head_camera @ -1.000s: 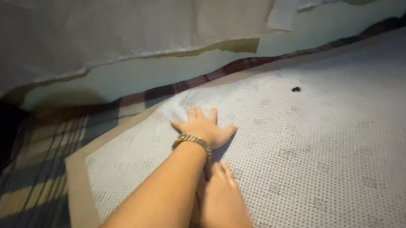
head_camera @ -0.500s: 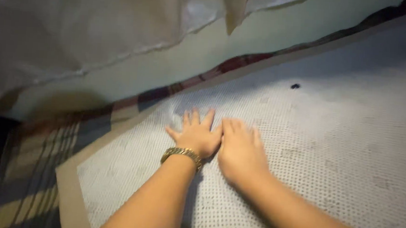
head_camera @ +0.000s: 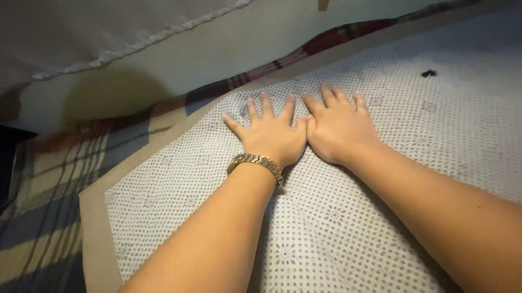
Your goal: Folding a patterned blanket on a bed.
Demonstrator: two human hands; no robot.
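Both grips open: left hand and right hand flat on dotted mat; press evenly, sweep toward 12 o'clock

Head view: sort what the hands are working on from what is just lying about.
In hand:
- left hand, flat on the dotted mat, gold watch on its wrist
- right hand, flat beside it, thumbs touching
- dotted mat with tan border

Lying about:
- plaid blanket under the mat
- small dark speck on the mat
- pale cloth hanging along the wall
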